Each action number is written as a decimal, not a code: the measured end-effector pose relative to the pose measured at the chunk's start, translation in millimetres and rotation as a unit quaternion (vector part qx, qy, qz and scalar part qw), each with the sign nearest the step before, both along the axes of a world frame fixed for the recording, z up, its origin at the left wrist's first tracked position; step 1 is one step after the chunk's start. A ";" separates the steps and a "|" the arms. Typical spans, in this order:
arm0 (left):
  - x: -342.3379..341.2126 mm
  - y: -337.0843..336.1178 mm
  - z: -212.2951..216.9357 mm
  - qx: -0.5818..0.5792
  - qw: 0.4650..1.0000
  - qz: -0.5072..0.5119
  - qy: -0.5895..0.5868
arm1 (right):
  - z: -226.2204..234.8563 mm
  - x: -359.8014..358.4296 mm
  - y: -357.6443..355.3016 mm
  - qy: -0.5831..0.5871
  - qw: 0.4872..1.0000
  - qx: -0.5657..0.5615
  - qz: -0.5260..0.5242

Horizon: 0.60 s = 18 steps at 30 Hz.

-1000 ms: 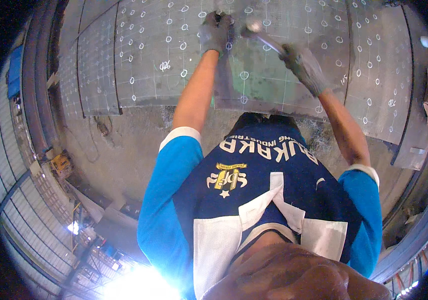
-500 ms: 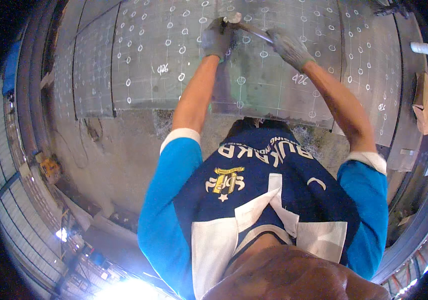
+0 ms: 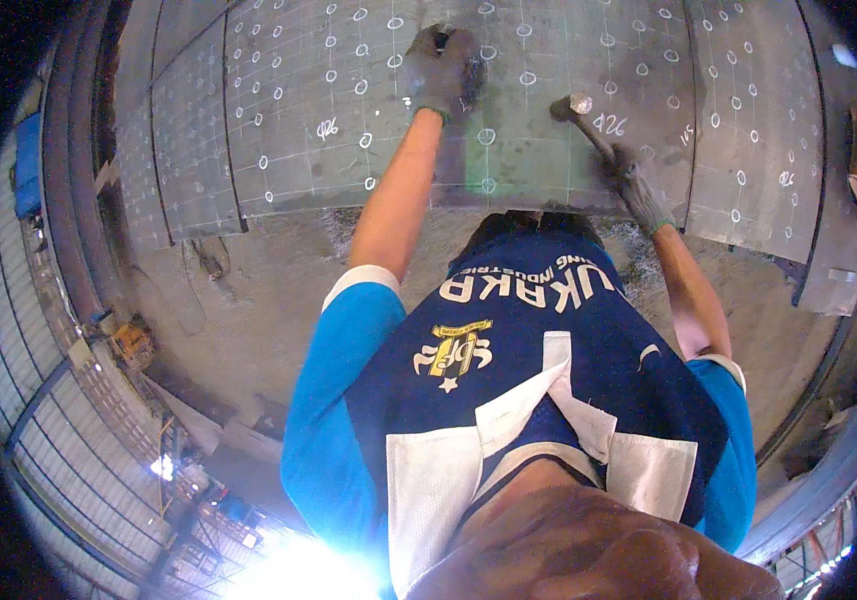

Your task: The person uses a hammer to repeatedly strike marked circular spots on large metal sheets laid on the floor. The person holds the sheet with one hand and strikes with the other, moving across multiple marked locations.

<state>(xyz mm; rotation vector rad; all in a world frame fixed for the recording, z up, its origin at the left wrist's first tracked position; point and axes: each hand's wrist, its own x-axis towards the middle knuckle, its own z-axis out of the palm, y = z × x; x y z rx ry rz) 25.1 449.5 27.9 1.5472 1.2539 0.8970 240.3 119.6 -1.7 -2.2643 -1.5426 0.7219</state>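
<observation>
One hammer is clamped in the right fingers; whether anything is held in the curled left fingers, circle-marked plate beneath them, cannot be told.

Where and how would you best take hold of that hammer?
Probably by the handle of the hammer, well back from the head, coming from the person's right and near side and wrapping the fingers around it. The handle is slim and slants down from the bulkier head toward that side, where the gloved right hand holds it.
</observation>
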 end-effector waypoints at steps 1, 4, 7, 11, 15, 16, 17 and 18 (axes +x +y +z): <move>3.2 -2.5 -0.6 0.063 0.997 -0.017 0.029 | 5.3 -1.7 0.1 -0.002 1.000 -0.028 -0.001; 9.9 -16.3 18.5 0.076 0.990 -0.021 0.113 | 27.1 -8.9 2.9 -0.028 0.999 -0.030 0.017; 12.3 -16.2 20.2 0.008 0.989 -0.024 0.147 | 25.9 -9.0 -0.8 -0.116 0.989 -0.024 0.088; 8.0 -9.9 14.4 0.052 0.984 -0.063 0.161 | 31.7 -12.4 -0.6 -0.106 0.991 -0.039 0.067; 12.3 -14.6 20.3 0.055 0.983 -0.059 0.162 | 22.0 -9.5 -3.4 -0.122 0.989 -0.043 0.073; 13.1 -17.4 22.3 0.064 0.984 -0.053 0.157 | 18.6 -8.2 -5.2 -0.136 0.986 -0.040 0.082; 11.3 -13.5 11.6 0.054 0.985 -0.057 0.153 | 3.6 -5.7 -10.2 -0.124 0.990 -0.021 0.068; 7.8 -4.9 -4.0 0.045 0.986 -0.060 0.147 | -19.4 -2.6 -17.7 -0.113 0.992 0.000 0.054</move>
